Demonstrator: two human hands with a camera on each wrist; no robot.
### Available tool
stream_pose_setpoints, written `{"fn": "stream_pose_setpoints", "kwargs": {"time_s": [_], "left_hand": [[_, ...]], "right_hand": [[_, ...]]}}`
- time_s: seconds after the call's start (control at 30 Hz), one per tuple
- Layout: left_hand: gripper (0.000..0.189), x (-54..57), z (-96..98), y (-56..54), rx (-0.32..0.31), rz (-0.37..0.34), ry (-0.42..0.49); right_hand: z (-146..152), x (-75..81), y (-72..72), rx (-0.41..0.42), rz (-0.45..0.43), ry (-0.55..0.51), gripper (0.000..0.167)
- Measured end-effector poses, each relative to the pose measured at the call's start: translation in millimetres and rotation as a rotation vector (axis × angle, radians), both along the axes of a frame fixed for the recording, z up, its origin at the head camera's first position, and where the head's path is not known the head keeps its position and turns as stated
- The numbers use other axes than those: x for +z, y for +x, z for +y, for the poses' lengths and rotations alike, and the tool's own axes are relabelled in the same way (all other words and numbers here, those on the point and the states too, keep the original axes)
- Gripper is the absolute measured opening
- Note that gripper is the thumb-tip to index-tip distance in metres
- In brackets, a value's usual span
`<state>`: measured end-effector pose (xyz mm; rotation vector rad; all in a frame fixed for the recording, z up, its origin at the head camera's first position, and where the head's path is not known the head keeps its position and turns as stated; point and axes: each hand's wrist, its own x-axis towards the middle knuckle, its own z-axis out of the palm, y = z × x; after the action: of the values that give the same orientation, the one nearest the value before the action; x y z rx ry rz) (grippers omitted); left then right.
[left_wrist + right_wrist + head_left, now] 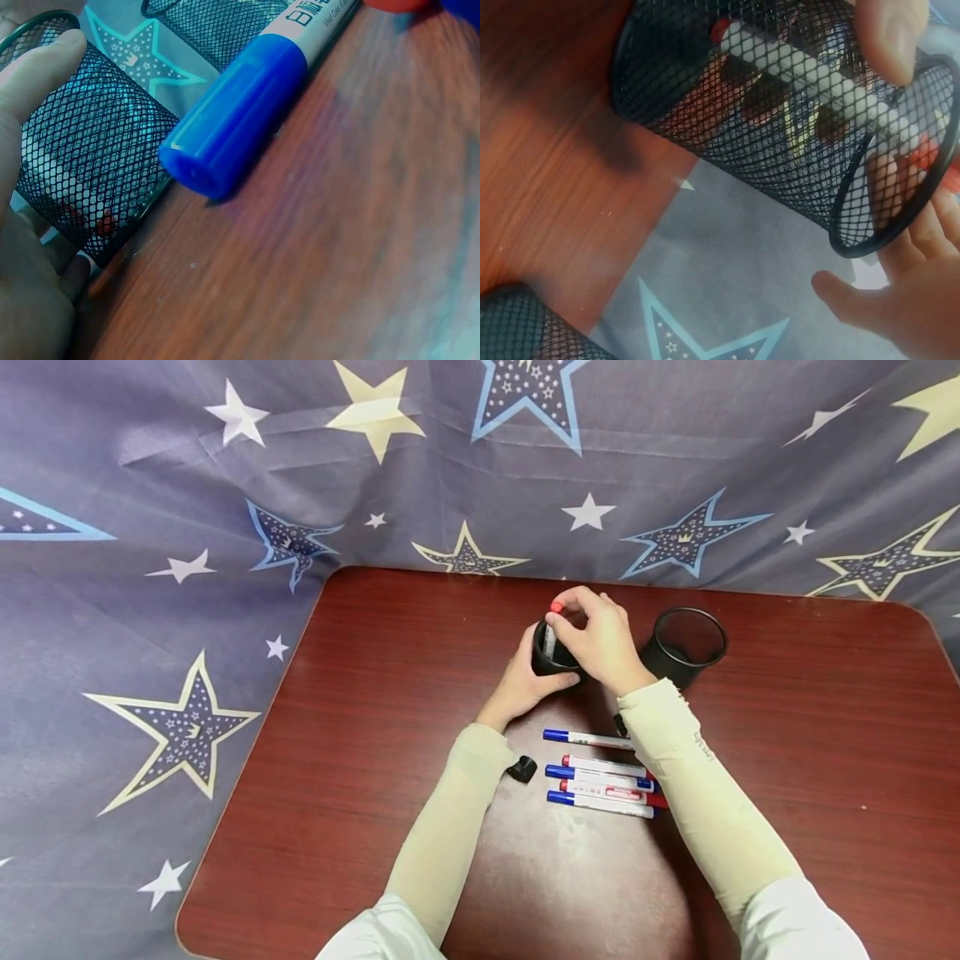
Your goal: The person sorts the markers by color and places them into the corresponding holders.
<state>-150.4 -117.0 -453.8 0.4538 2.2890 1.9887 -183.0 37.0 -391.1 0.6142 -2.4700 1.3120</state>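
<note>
Beyond the wrists, in the head view, I see the left hand (pixel 522 683) curled round a black mesh cup (pixel 558 668) on a dark red table (pixel 360 710), its thumb laid across the near side. The right hand (pixel 604 639) comes over the cup's mouth, thumb and forefinger closed in a pinch on the red top of a white red-ended marker (pixel 551 642), whose barrel goes down into the cup. To the cup's right, a little apart, stands a second cup (pixel 667 668). On the person's side of the cup lies a blue-capped marker (pixel 592 739), and farther from the cup, more markers (pixel 600 778) with red and blue ends, side by side, partly behind the right forearm. Beyond the cup hangs a starred cloth (pixel 510 485). The left wrist view has the thumb up at the cup's rim and fingers round its side; through the mesh the marker's lower red end shows near the cup's base. In the right wrist view the marker slants inside the cup, and the right fingers gather by its mouth, one sticking out loosely; whether the marker touches the bottom I can't tell.
</note>
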Motion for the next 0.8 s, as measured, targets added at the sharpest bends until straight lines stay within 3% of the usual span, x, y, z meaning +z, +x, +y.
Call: {"fn": "stream_pose_setpoints", "kwargs": {"time_s": [0.5,0.77,0.8], "left_hand": [[0.086,0.7,-0.8,0.2,-0.031,-0.013,0.016],[0.085,2.3,-0.8,-0.2,-0.014,-0.03,-0.007],[0.085,-2.9,-0.8,-2.3,-0.012,-0.034,-0.015]], "right_hand": [[-0.9,15.0,6.5,0.031,-0.02,0.059,0.018],[0.0,25.1,6.7,0.052,-0.05,0.098,0.018],[0.2,25.5,6.9,0.054,-0.054,0.102,0.018]]}}
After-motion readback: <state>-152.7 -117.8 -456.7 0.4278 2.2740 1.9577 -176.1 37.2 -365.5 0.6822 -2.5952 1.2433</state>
